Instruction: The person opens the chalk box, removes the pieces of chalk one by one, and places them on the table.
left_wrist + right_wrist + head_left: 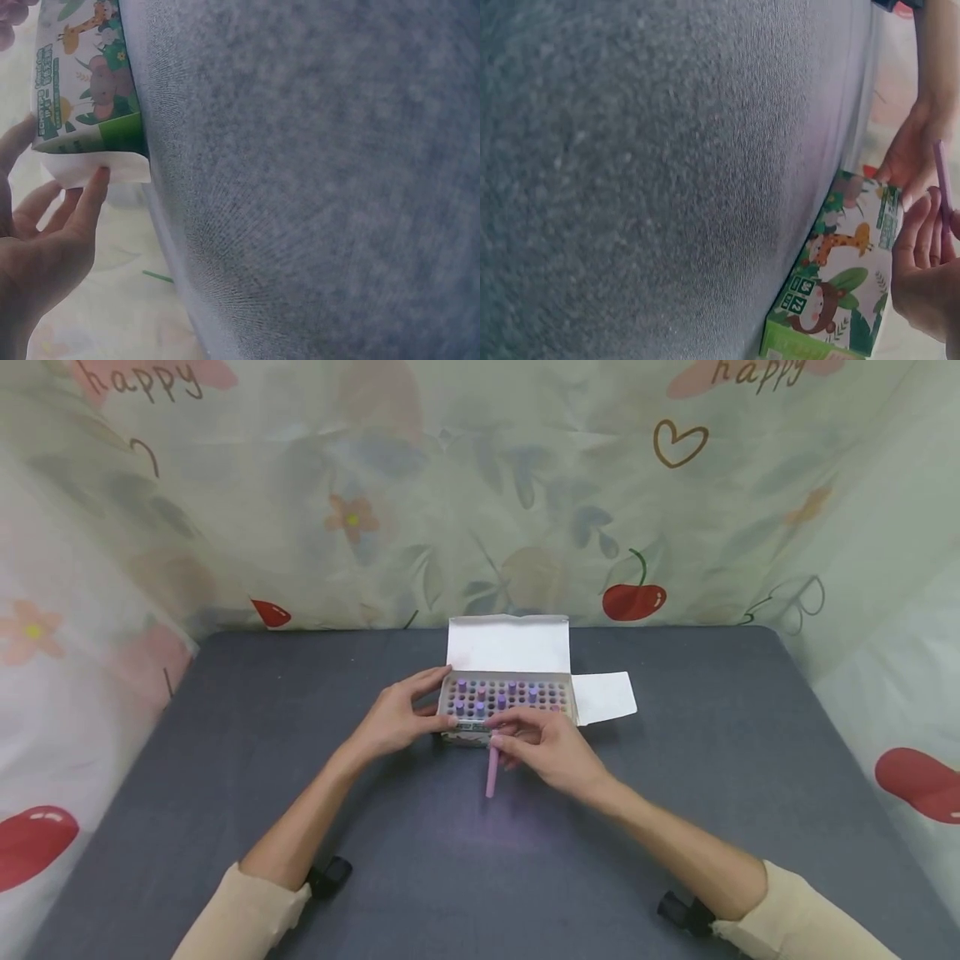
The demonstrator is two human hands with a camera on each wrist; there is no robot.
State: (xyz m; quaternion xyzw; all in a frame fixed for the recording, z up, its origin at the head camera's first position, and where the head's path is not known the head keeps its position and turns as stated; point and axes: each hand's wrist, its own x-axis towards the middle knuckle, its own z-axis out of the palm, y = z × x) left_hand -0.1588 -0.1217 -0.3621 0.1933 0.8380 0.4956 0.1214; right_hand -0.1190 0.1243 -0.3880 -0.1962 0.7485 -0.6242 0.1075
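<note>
An open cardboard box stands near the table's back edge, with rows of round holes and several purple and pink sticks standing in them. At its left end my left hand grips the box, thumb at the front corner and a finger reaching to the back. The left wrist view has those fingers around a white end flap. In front of the box, my right hand pinches a slim pink-purple stick, shaped like a crayon or felt-tip pen, hanging nearly upright. In the right wrist view this stick shows beyond the curled fingers.
The box's white lid stands raised at the back, and a white side flap spreads out to the right. Dark grey cloth covers the table. A patterned curtain hangs behind and along both sides.
</note>
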